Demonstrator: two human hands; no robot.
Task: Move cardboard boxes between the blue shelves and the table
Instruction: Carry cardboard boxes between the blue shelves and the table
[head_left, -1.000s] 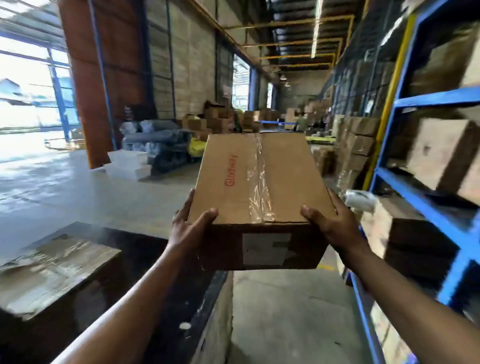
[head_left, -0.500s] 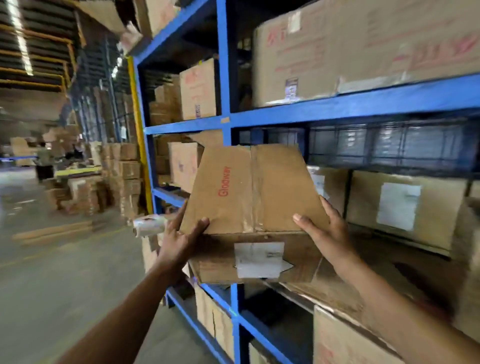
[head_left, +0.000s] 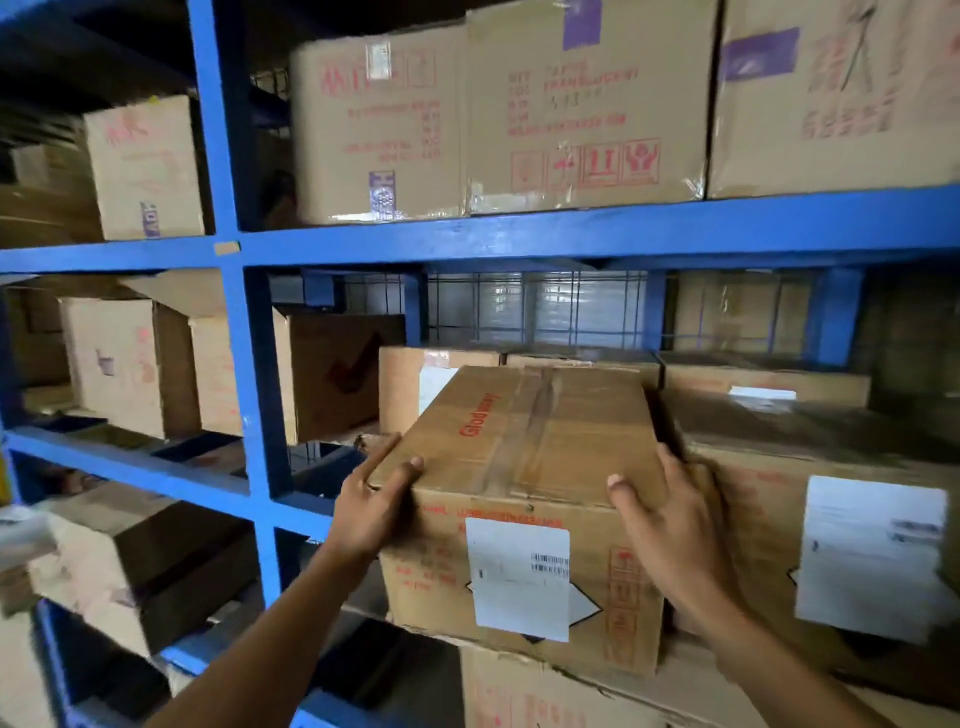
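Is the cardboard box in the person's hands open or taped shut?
Shut. The brown cardboard box has top flaps lying closed, tape running along their seam.

I see both arms stretched forward and up, forearms bare. My left hand (head_left: 376, 499) and right hand (head_left: 672, 530) grip opposite sides of the cardboard box (head_left: 519, 441), thumbs hooked over its top edge.

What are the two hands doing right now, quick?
Left hand: grips the near left corner of the cardboard box.
Right hand: grips the same box's right side, thumb on top.
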